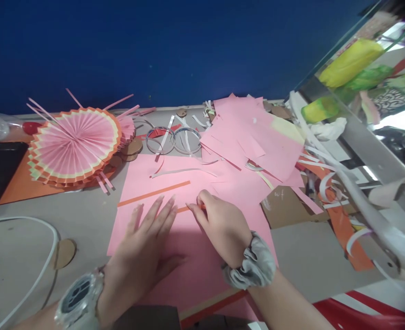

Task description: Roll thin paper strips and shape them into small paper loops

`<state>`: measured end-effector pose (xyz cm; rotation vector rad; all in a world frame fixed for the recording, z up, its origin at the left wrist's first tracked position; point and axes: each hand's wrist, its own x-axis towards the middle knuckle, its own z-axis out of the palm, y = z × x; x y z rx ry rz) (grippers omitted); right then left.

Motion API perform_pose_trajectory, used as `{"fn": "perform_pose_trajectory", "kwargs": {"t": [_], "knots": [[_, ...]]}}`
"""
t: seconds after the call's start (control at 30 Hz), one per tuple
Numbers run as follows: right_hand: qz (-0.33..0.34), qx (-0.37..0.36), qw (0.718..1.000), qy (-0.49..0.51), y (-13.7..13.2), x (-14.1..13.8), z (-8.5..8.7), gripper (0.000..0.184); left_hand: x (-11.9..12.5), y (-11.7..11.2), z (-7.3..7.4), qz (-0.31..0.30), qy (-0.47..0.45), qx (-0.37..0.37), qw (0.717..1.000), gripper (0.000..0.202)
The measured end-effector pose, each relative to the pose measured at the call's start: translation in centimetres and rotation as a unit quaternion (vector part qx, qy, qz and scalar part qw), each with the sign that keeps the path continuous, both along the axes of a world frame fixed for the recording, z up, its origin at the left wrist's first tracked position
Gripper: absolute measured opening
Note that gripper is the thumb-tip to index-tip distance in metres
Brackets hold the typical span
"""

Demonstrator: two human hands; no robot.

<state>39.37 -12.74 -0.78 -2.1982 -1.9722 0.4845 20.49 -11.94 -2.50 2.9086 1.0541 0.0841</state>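
The right hand (pixel 227 225) has its thumb and forefinger pinched together on the lower orange strip (pixel 183 209), its other fingers curled under. The left hand (pixel 138 250) is spread palm down just beside it, fingers straight, fingertips by the strip's left stretch; whether they press on the strip cannot be told. A wristwatch (pixel 80 295) sits on the left wrist and a grey scrunchie (pixel 252 263) on the right. The lower orange strip lies across a large pink sheet (pixel 124 236), under both hands.

Beyond the fingertips, the upper orange strip (pixel 154 193) slants across the same sheet, and a thin white strip (pixel 185 170) curves farther back. Two clear rings (pixel 160 140) stand side by side behind the sheet. To the right, loose pink papers (pixel 257 133) overlap in a heap, with brown cardboard (pixel 285 211) partly beneath. To the left lies a pleated paper rosette (pixel 76 142), pink with an orange edge, near a black phone (pixel 2 169). A blue wall (pixel 174 50) closes the back.
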Motion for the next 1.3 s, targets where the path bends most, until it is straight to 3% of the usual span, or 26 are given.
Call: {"fn": "perform_pose_trajectory", "kwargs": {"t": [0.2, 0.47, 0.63, 0.77, 1.07, 1.3], "knots": [[-0.010, -0.012, 1.000, 0.006, -0.1, -0.1, 0.3, 0.023, -3.5, -0.8, 0.8, 0.027, 0.036, -0.006, 0.999, 0.078], [-0.006, -0.017, 1.000, 0.011, -0.2, -0.1, 0.2, 0.027, -1.5, -0.3, 0.9, 0.033, 0.005, -0.005, 0.999, 0.065], [-0.004, -0.024, 0.999, 0.026, -0.1, 0.0, 0.3, 0.026, -3.0, 0.5, 0.8, 0.021, 0.011, 0.020, 1.000, 0.059], [-0.011, -0.024, 0.999, 0.032, -0.2, -0.1, 0.3, 0.025, -4.5, 0.4, 0.9, 0.017, 0.002, 0.023, 1.000, 0.068], [-0.018, -0.030, 0.999, 0.015, -0.2, -0.1, -0.1, 0.027, -3.0, 1.5, 0.8, -0.009, 0.011, 0.010, 1.000, 0.064], [-0.021, -0.039, 0.999, 0.012, -0.1, -0.2, 0.2, 0.028, -4.5, 1.0, 0.2, 0.016, -0.009, 0.010, 1.000, 0.060]]}}
